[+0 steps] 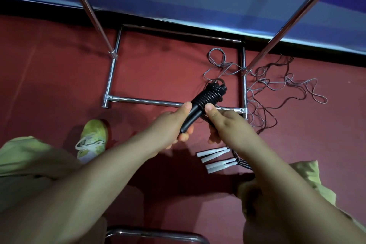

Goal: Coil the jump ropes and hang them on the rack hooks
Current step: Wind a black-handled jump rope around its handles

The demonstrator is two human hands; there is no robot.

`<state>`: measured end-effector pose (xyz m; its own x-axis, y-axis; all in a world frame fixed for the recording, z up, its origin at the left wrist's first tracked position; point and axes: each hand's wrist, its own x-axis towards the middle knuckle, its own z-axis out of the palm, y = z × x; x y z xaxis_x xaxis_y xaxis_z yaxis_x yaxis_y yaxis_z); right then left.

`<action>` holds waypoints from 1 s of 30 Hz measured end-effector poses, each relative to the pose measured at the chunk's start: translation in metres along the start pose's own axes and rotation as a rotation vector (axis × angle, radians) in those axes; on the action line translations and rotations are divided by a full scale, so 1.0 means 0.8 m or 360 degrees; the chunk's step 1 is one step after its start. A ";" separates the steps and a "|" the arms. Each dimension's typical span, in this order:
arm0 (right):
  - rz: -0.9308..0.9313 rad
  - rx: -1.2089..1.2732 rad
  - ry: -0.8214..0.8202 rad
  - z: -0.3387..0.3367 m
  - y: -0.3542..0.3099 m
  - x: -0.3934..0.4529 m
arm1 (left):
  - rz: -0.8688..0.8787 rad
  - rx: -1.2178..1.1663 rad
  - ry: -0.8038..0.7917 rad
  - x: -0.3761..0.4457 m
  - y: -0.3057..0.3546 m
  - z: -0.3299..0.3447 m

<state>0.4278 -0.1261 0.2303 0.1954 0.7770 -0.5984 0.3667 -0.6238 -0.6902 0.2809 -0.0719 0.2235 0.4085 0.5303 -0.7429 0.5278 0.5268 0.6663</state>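
nearest you, a chrome tube [154,233] curves along the bottom edge, with your knees in pale green cloth either side. your left hand [174,125] is curled round the lower end of the black jump rope bundle [206,103], thumb laid along its handle; your right hand [223,123] pinches the same bundle from the other side, thumb pressed at the start of the coils. the bundle's long axis runs diagonally, its bare handle end pointing down-left toward you and its wrapped, looped end pointing up-right, away. it is held above the red floor [59,77], over the rack's near base bar. under your right wrist lie four white handles [215,159], side by side on the floor. a green shoe [93,138] sits left. farther off, loose tangled ropes [277,89] sprawl around the rack base [112,69], whose uprights rise toward you.
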 end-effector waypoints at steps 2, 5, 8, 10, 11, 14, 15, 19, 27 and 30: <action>-0.0010 -0.0032 0.0035 0.003 0.001 -0.001 | 0.0104 0.0102 0.0100 0.001 0.002 -0.002; 0.0005 0.0108 0.0005 0.004 -0.001 -0.004 | 0.0193 0.0365 0.0270 0.006 -0.001 -0.008; 0.0135 0.0416 -0.0083 0.005 -0.004 -0.004 | 0.0249 0.0529 0.0365 0.009 -0.006 -0.012; 0.0215 0.0642 -0.0182 0.007 -0.004 -0.003 | 0.0290 0.0626 0.0413 0.008 -0.006 -0.013; 0.0228 0.0702 -0.0218 0.008 -0.004 -0.003 | 0.0309 0.0655 0.0436 0.008 -0.005 -0.012; 0.0175 0.0624 -0.0132 0.008 -0.004 -0.003 | 0.0355 0.0680 0.0453 0.007 -0.004 -0.011; 0.0145 0.0556 -0.0072 0.008 -0.003 -0.004 | 0.0359 0.0668 0.0439 0.007 -0.004 -0.011; 0.0030 0.0500 0.0045 0.006 -0.003 -0.002 | 0.0357 0.0551 0.0261 0.006 -0.003 -0.012; -0.0235 0.0828 -0.0087 -0.006 0.003 0.002 | -0.0127 -0.0812 -0.0983 -0.009 -0.004 -0.007; -0.0362 0.0736 -0.0164 -0.010 0.005 0.003 | -0.0226 -0.0863 -0.1056 -0.010 -0.006 -0.001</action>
<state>0.4370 -0.1259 0.2296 0.0588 0.8993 -0.4334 -0.0547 -0.4306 -0.9009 0.2745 -0.0779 0.2264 0.8047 0.0277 -0.5931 0.2478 0.8921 0.3779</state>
